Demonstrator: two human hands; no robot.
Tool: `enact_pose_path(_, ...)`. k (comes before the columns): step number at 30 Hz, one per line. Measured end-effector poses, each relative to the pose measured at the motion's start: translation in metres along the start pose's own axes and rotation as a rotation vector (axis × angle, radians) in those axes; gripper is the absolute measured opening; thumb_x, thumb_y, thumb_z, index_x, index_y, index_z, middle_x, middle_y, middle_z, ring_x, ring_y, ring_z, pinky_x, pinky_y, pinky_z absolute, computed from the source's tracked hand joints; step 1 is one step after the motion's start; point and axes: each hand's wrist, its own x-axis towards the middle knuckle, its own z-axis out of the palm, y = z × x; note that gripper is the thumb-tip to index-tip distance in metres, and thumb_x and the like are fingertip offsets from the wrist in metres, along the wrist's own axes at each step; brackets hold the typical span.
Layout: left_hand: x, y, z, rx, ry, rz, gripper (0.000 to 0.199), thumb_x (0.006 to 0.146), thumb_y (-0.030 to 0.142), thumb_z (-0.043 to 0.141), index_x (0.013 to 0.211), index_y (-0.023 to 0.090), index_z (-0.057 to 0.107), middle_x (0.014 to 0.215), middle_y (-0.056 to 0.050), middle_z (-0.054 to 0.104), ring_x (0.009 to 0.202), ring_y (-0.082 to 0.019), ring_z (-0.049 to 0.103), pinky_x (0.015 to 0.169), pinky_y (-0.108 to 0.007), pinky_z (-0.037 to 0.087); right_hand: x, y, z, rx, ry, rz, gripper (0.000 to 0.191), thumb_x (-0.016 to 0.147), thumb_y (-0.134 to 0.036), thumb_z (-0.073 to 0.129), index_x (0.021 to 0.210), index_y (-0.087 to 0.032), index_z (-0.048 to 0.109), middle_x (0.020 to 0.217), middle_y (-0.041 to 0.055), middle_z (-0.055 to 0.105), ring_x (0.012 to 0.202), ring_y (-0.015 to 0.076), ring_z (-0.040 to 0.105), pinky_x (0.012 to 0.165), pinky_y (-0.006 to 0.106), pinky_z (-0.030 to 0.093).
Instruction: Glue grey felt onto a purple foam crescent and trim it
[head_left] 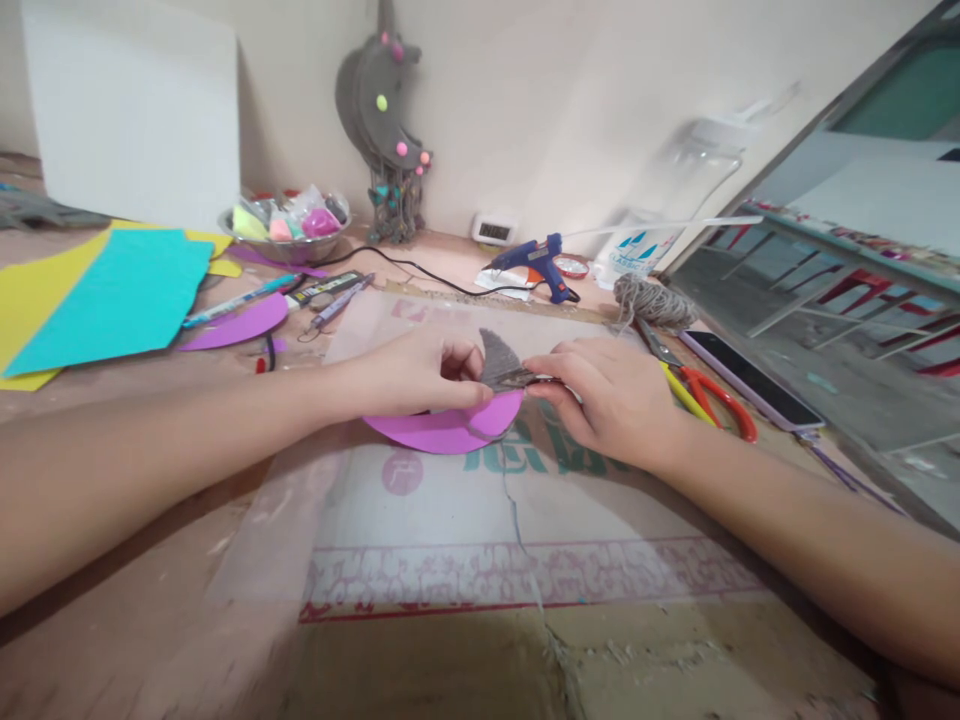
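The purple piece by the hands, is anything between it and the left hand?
Nothing visible: the left hand is at the purple piece, thumb at its upper edge. The blue glue gun is farther back.

Both bare forearms reach inward and forward, the left forearm (187, 450) entering from the left edge and the right forearm (802, 535) from the lower right. The left hand (420, 372) is turned with its thumb (466, 394) pointing right, its fingers (463, 352) curled over above it. The right hand (611, 390) lies back upward, its index finger and thumb stretched left in a pinch. The fingertips of both hands nearly meet, near but apart, with the wrists held low.
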Motion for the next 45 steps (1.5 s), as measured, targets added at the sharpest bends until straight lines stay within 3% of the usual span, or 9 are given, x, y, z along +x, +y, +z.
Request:
enact_pose_path(23,-0.001,-0.007,-0.001,0.015,-0.008,0.037,0.018,0.077,0.032,0.061,0.069,0.017,0.053,0.059,0.005,0.052,0.052,-0.007,0.043,0.049,-0.02,0.032,-0.004,0.006,0.01,0.279,-0.044,0.107,0.02,0.094,-0.03,0.047,0.1,-0.015,0.06,0.083,0.0058,0.068,0.071,0.0174,0.061,0.062,0.027,0.041)
enact_pose_path(35,-0.001,-0.006,0.0,-0.016,-0.011,0.032,0.013,0.076,0.028,0.059,0.072,0.017,0.055,0.063,0.004,0.054,0.057,-0.008,0.047,0.051,-0.02,0.035,0.001,0.002,0.004,0.082,-0.042,0.046,0.023,0.094,-0.031,0.047,0.098,-0.013,0.061,0.077,0.0056,0.065,0.067,0.0173,0.058,0.059,0.029,0.036)
enact_pose_path(45,0.0,-0.005,0.0,-0.016,-0.012,0.006,0.013,0.075,0.028,0.06,0.071,0.017,0.055,0.061,0.005,0.054,0.054,-0.007,0.046,0.049,-0.019,0.034,0.002,0.003,0.003,0.058,-0.022,0.01,0.023,0.094,-0.031,0.048,0.097,-0.013,0.062,0.075,0.0053,0.064,0.064,0.016,0.056,0.057,0.027,0.035)
